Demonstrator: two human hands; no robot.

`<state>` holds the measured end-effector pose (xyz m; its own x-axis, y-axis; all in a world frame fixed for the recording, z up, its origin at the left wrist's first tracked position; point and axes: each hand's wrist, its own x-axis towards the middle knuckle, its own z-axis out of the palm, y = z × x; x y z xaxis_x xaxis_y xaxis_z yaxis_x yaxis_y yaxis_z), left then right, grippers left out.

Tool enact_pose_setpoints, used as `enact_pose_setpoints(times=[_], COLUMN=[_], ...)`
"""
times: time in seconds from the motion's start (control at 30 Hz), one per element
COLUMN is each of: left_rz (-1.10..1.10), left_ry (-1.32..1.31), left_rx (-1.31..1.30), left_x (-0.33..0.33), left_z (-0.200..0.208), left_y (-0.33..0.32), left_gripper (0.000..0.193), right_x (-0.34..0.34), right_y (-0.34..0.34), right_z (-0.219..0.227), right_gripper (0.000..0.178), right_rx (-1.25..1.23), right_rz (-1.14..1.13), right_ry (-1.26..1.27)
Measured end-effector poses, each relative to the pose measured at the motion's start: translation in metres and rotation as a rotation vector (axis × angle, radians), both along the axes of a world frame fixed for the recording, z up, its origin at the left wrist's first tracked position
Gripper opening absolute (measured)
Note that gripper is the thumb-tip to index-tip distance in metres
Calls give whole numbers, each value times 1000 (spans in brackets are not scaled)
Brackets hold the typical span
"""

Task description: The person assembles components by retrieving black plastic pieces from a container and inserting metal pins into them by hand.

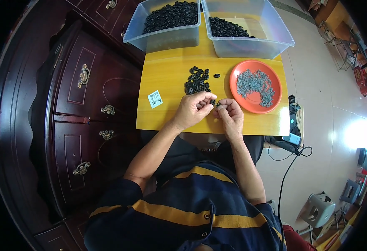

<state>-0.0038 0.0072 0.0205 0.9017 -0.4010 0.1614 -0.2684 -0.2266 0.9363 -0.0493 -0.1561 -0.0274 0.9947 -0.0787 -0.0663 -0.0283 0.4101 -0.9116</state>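
Both hands meet above the front part of a yellow table [166, 119]. Between the thumb and fingers of my left hand [193, 109] is a small black oval part [212, 102]. My right hand [230, 118], close beside it, pinches something small and dark at its fingertips, too small to name. Just beyond the left hand lies a loose pile of black oval parts [197, 79], with a single one [217, 75] apart to its right. An orange-red plate [255, 109] holding many small grey metal screws or pins [254, 85] sits to the right of my hands.
Two clear plastic bins stand at the table's far edge, the left bin [166, 41] and the right bin [250, 49], both with black parts inside. A white printed card [154, 99] lies at the left. Dark wooden drawers [79, 138] flank the table. A black cable [283, 184] hangs at the right.
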Motion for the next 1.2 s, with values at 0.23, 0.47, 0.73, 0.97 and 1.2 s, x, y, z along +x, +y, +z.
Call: enact_pose_setpoints(times=[0.23, 0.47, 0.73, 0.97, 1.2], left_rz=[-4, 28, 14, -10, -42], left_ry=[-5, -43, -7, 29, 53], left_rx=[4, -17, -4, 9, 11], left_x=[-2, -2, -1, 0, -1], left_z=[2, -2, -3, -4, -3], left_y=[-1, 0, 3, 3, -1], left_gripper=[27, 23, 24, 24, 23], right_x=[1, 0, 0, 0, 1], right_y=[0, 1, 1, 2, 2], right_z=[-3, 0, 1, 2, 3], right_gripper=[13, 13, 13, 12, 10], right_rx=[-2, 0, 3, -19, -29], right_rz=[-5, -21, -17, -16, -3], right_ry=[-14, 13, 10, 17, 2])
